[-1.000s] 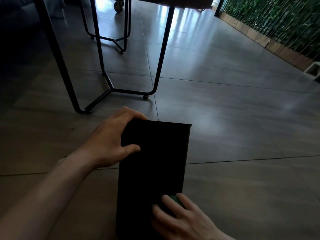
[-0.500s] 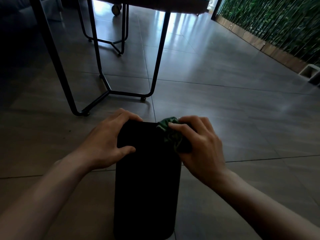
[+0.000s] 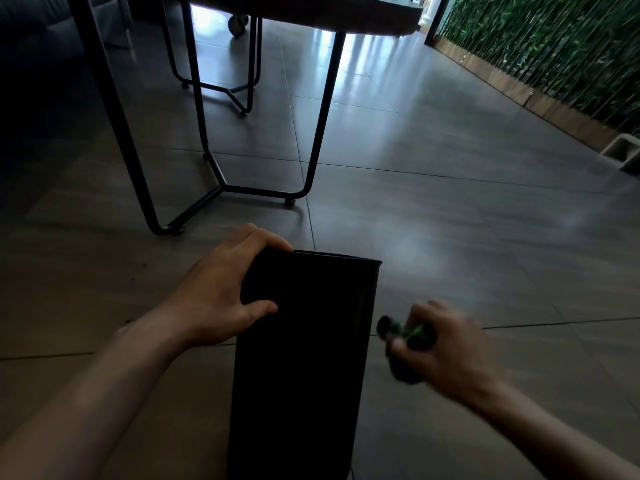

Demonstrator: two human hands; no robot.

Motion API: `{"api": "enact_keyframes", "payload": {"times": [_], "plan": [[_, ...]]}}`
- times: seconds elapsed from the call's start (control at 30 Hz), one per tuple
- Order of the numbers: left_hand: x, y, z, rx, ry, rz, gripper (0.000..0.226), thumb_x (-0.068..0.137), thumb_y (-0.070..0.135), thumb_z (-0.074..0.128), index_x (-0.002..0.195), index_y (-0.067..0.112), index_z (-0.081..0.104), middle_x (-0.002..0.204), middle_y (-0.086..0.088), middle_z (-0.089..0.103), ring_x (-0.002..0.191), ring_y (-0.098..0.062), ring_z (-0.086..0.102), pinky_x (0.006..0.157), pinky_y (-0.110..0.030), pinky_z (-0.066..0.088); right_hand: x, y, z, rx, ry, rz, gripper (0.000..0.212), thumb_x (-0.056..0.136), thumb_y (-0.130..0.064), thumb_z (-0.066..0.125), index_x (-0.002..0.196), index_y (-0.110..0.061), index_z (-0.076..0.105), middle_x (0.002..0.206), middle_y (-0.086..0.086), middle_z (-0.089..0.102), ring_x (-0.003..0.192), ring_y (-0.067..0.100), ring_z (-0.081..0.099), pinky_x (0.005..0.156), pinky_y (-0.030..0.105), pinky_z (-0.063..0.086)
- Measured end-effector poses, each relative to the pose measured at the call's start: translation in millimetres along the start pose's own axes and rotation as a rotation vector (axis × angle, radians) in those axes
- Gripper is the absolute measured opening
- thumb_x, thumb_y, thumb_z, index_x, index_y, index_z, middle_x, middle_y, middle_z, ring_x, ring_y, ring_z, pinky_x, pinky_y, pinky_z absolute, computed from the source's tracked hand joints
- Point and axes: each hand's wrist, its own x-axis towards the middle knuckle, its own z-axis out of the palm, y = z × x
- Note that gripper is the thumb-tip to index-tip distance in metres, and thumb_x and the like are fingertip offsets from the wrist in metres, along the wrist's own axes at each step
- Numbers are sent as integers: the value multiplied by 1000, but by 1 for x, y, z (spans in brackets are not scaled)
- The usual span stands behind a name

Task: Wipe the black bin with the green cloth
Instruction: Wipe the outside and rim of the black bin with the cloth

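Left hand (image 3: 221, 299) gripped the black bin (image 3: 301, 358) at its far-left corner — right hand (image 3: 446, 344) balled the green cloth (image 3: 405, 332) just beside it. I'd press flat, long strokes.

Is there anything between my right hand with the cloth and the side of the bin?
Nothing visible. The right hand grips the green cloth just off the right side of the black bin, with only bare floor showing in the gap. The left hand holds the bin's far left corner.
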Motion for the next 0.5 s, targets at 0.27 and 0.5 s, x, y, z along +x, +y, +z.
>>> {"api": "enact_keyframes", "payload": {"times": [0.27,0.5], "plan": [[-7,-8,-8,-81,-65,41,74,63,14,90,119,44,52,126,21,55,127,-6,54,106,-33,46,83,26,-28,-142,-428,10,52,84,-51,79,130,-60,55,113,-18,58,101,13,62,65,24,42],[-16,-24,-31,-186,-104,-3,72,61,0,89,110,39,54,126,11,59,132,-5,51,114,-35,40,100,6,-8,-82,-427,-160,49,94,-46,71,137,-59,52,131,-15,50,113,18,60,88,42,56]]}}
